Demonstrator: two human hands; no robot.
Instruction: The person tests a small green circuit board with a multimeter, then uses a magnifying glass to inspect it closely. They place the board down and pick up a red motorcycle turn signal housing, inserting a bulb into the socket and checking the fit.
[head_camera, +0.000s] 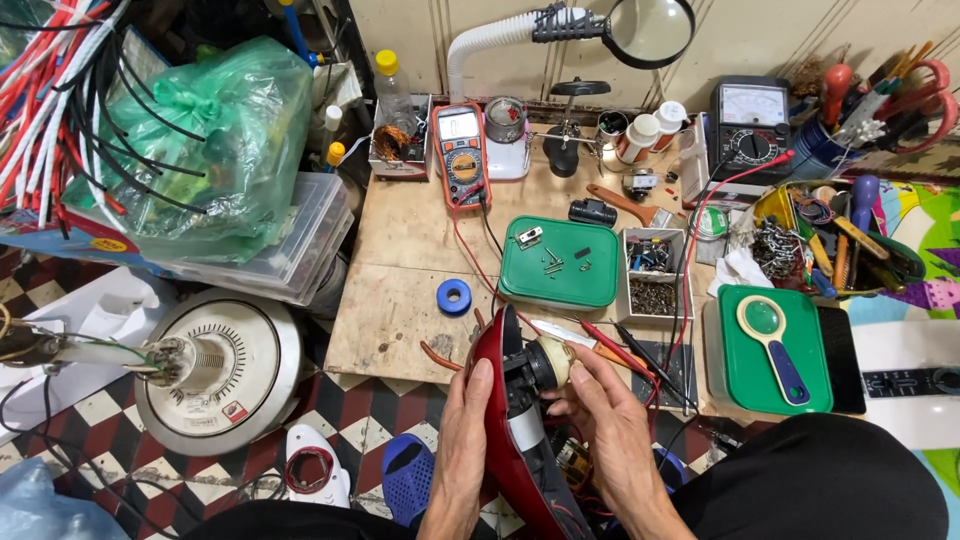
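While the wooden board (400, 240) carries meters and trays, a red casing (500, 400) stands on edge at its near side, its long axis running away from the person. Its left flank rests in the left hand (458, 450); the right hand (610, 420), nearer, pinches the cream knob (553, 360) at its upper end.

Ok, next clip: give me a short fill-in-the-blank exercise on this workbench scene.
1. Both hands, the left hand and the right hand, hold a ____ plastic housing.
2. The screws lie loose on a ____ lid.
3. The blue tape roll lies on the wooden ____.
4. The handheld magnifier has a ____ handle.

Missing words: red; green; board; blue
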